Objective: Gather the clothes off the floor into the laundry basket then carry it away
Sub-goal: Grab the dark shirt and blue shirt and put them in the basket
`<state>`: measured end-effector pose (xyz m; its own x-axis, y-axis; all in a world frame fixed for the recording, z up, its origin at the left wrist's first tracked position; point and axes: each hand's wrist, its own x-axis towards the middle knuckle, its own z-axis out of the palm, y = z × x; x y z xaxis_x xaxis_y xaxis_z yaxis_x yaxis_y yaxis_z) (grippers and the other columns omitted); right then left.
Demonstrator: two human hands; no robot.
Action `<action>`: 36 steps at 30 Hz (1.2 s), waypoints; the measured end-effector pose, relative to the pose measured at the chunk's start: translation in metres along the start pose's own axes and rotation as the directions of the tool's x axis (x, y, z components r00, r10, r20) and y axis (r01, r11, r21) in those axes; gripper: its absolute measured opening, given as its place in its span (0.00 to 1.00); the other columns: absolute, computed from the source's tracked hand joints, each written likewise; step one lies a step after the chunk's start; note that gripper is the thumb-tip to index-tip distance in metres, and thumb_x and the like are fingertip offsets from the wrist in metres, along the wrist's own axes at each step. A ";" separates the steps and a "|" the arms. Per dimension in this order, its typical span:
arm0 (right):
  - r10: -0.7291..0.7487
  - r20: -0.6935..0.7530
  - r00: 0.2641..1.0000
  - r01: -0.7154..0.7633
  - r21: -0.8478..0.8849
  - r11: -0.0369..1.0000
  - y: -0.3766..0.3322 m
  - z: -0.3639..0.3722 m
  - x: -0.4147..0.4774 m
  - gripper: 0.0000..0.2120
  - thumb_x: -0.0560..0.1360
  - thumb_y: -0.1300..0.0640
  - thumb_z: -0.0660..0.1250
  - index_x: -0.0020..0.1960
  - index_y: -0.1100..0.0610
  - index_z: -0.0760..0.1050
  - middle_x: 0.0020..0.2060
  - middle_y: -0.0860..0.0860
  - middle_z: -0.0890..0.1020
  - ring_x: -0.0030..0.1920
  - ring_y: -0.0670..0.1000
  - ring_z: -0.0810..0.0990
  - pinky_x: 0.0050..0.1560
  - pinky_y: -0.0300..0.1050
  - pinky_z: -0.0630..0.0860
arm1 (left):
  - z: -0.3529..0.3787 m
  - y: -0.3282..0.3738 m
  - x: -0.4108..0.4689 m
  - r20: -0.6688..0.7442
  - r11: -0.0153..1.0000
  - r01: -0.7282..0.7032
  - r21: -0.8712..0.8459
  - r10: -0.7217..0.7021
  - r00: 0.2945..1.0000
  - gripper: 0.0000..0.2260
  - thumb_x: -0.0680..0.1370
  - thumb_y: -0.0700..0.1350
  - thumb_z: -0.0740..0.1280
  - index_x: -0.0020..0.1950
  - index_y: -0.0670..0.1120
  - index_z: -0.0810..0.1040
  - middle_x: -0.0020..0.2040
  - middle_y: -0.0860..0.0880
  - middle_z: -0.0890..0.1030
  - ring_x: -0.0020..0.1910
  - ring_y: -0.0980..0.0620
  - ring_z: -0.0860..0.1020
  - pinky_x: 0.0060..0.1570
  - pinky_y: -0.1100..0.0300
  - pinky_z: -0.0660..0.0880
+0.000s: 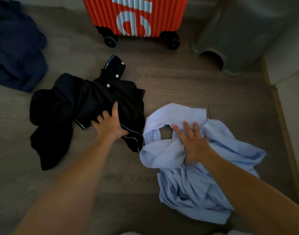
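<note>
A black button shirt point(74, 106) with white buttons lies crumpled on the wooden floor at centre left. My left hand point(109, 123) rests on its lower edge, fingers spread and digging into the cloth. A light blue shirt point(192, 184) lies bunched at lower right. My right hand point(192, 141) presses on its collar area, thumb tucked into a fold, fingers apart. A dark blue garment point(16, 48) sits in a heap at the far left. A grey plastic bin or basket point(238, 36) stands at the upper right.
An orange ribbed suitcase point(135, 16) on black wheels stands at the top centre. A wall with a wooden skirting strip point(284, 133) runs down the right side. Bare wooden floor point(179, 78) lies between the shirts and the suitcase.
</note>
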<state>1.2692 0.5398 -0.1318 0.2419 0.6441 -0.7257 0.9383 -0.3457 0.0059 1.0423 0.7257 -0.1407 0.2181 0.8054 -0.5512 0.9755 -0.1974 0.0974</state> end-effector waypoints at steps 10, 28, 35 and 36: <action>0.081 -0.228 0.970 -0.050 0.136 0.989 -0.002 -0.012 0.011 0.27 0.75 0.53 0.65 0.72 0.48 0.62 0.64 0.54 0.70 0.63 0.58 0.72 0.57 0.54 0.74 | 0.037 0.038 -0.034 0.067 0.891 -0.440 -0.113 0.448 0.891 0.20 0.74 0.39 0.64 0.65 0.45 0.67 0.57 0.38 0.75 0.56 0.36 0.75 0.54 0.47 0.74; 0.476 -0.468 0.745 0.128 0.800 0.586 -0.024 -0.139 0.031 0.23 0.72 0.53 0.65 0.65 0.59 0.72 0.59 0.61 0.77 0.61 0.64 0.75 0.58 0.52 0.72 | -0.056 -0.016 0.011 -0.276 0.977 -0.066 0.202 0.122 0.953 0.28 0.75 0.51 0.69 0.73 0.47 0.65 0.70 0.40 0.69 0.73 0.38 0.59 0.68 0.34 0.57; 0.122 -0.005 0.992 -0.121 0.122 0.985 -0.022 -0.082 0.026 0.62 0.57 0.33 0.75 0.76 0.40 0.36 0.75 0.53 0.40 0.76 0.64 0.36 0.67 0.77 0.53 | -0.037 -0.037 0.019 0.142 0.953 0.181 -0.242 -0.149 0.979 0.57 0.67 0.61 0.75 0.73 0.64 0.28 0.77 0.38 0.31 0.75 0.32 0.34 0.69 0.27 0.49; 0.093 0.056 0.994 -0.100 0.154 0.983 -0.023 -0.076 0.028 0.68 0.51 0.28 0.74 0.74 0.40 0.31 0.76 0.53 0.35 0.75 0.65 0.32 0.67 0.77 0.51 | -0.032 -0.037 0.019 0.183 0.949 0.180 -0.259 -0.135 0.974 0.56 0.68 0.61 0.75 0.74 0.64 0.29 0.77 0.37 0.34 0.76 0.31 0.38 0.71 0.30 0.51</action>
<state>1.2730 0.6180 -0.1001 0.3137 0.5700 -0.7594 0.8601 -0.5095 -0.0271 1.0115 0.7663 -0.1285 0.0753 0.7084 -0.7018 0.9728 0.1023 0.2077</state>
